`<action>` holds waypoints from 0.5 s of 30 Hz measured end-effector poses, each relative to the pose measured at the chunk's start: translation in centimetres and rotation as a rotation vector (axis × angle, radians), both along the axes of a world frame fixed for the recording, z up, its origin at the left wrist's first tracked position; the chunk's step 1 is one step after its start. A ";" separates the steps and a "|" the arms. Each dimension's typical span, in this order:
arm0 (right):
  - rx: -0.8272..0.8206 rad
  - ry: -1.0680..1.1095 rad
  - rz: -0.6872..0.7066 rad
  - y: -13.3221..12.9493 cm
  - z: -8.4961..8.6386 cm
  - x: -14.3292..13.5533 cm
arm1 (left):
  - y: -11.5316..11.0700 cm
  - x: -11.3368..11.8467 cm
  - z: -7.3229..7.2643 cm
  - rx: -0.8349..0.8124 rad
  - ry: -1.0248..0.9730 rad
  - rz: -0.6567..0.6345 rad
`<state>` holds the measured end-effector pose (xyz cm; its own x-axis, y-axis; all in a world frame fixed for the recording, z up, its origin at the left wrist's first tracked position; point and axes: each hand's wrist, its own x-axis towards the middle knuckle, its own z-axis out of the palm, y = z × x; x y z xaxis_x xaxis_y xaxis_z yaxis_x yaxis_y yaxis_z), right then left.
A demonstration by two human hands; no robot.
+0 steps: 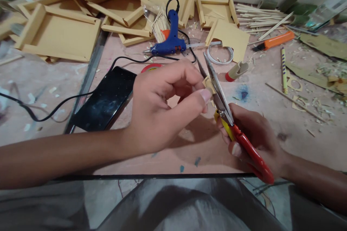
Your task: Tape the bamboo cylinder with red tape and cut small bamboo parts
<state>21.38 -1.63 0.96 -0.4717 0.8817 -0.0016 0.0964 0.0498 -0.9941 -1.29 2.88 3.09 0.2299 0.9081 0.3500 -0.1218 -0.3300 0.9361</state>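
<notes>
My left hand pinches a small piece of tan card between thumb and fingers, over the middle of the table. Red-handled scissors are gripped in my right hand, their blades pointing up and away from me. The blades stand slightly apart, and the card lies at them, partly hidden by my left fingertips. Yellow shows on the inner side of one scissor handle. Just beyond the blades is a short tan tube with a red base. Left of my left hand lies a black phone.
A blue glue gun with a black cord lies behind my hands, near a white ring. Folded card trays pile up at back left. An orange cutter, thin sticks, a pencil and scraps lie right.
</notes>
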 end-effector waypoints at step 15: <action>0.021 -0.086 -0.013 -0.3 0.3 0.2 | 0.1 -0.2 -0.4 -0.004 -0.009 -0.004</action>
